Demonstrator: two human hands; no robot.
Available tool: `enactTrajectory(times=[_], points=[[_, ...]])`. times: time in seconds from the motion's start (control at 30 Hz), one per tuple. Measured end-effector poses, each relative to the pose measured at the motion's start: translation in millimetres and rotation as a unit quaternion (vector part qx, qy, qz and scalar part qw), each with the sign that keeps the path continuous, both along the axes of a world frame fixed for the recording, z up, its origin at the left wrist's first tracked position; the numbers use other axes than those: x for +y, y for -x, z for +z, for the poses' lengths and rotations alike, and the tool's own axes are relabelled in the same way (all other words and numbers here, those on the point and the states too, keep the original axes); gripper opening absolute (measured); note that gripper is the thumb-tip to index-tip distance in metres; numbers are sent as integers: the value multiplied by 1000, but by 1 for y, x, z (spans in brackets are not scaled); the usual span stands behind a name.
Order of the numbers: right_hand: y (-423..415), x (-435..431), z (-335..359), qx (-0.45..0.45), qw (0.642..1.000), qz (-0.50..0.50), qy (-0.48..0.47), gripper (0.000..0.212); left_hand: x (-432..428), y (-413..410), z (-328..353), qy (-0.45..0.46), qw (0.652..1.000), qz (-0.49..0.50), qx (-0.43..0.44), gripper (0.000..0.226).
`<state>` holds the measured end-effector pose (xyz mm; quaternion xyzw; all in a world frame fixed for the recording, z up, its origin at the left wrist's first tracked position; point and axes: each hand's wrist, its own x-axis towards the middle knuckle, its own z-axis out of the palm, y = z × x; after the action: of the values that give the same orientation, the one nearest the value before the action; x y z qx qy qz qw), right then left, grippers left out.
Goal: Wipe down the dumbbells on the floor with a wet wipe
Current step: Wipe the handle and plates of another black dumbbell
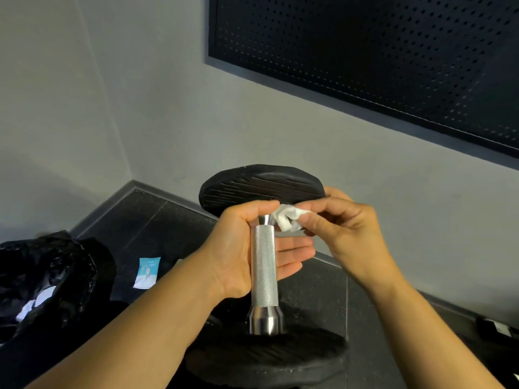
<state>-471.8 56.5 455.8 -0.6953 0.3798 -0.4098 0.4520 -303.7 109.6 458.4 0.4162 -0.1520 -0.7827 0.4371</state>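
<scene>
Dumbbell (264, 265) is upright in front of the person, lower head down by the floor (146, 220). L hand (238, 248) holds its knurled handle, thumb at the neck, fingers loosely curled behind. R hand (345, 228) pinches a crumpled wet wipe (286, 219) against the neck, just under the top head.

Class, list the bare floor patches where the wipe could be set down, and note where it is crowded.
Bare dark floor lies between the baseboard and the wipe packet; another patch sits right of the dumbbell, below the right hand that pinches the wipe. Crowded: the black bag at left, and the centre, where the left hand holds the dumbbell.
</scene>
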Motion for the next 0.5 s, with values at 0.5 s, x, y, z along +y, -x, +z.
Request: enactTrajectory(times=[0.5], points=[[-2, 14, 26, 158, 939, -141, 272, 14, -19, 18, 2, -25, 988, -5, -150, 57]])
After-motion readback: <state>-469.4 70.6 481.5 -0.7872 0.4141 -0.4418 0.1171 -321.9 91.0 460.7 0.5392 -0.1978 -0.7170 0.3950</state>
